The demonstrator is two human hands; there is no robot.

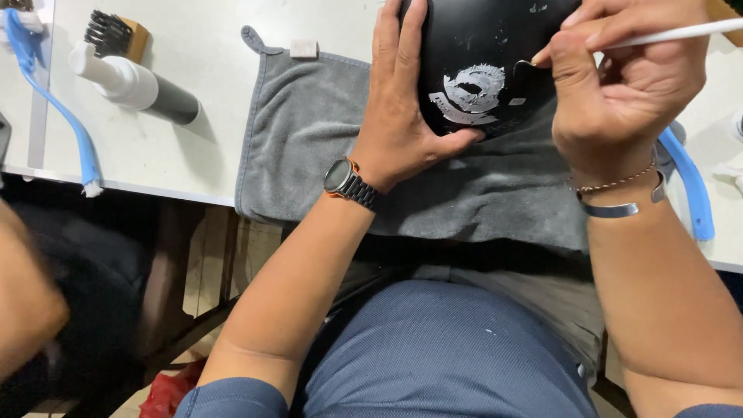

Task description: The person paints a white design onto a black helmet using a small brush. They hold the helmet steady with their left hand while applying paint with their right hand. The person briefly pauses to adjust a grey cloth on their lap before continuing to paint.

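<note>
A rounded black object with a worn whitish emblem lies on a grey towel at the table's near edge. My left hand, with a dark watch on the wrist, clasps its left side, thumb under the emblem. My right hand, with bracelets on the wrist, pinches a thin white stick whose tip touches the black surface just right of the emblem.
On the white table at the left lie a blue-handled brush, a white-and-black bottle and a wooden brush with black bristles. Another blue handle pokes out under my right wrist. Another person's arm is at the far left.
</note>
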